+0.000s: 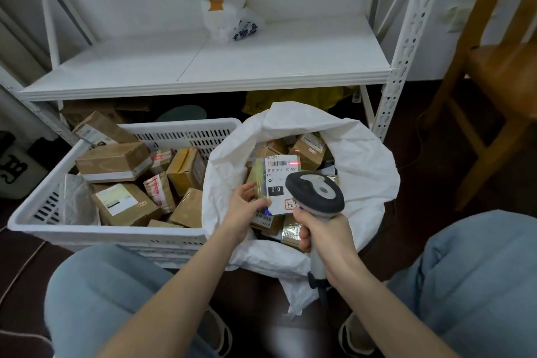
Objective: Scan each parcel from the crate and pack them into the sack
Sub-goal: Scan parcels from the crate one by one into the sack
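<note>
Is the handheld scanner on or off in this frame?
On: a red beam line crosses the barcode on the parcel held by the left hand, and the scanner in the right hand points at it.

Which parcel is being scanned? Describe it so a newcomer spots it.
Find the white sack right of the crate. Over its mouth, the left hand holds a flat parcel up to the scanner gripped in the right hand. Unlike the brown cartons beneath, its face is white, printed with a black 010 box and a red-ringed handwritten mark.
</note>
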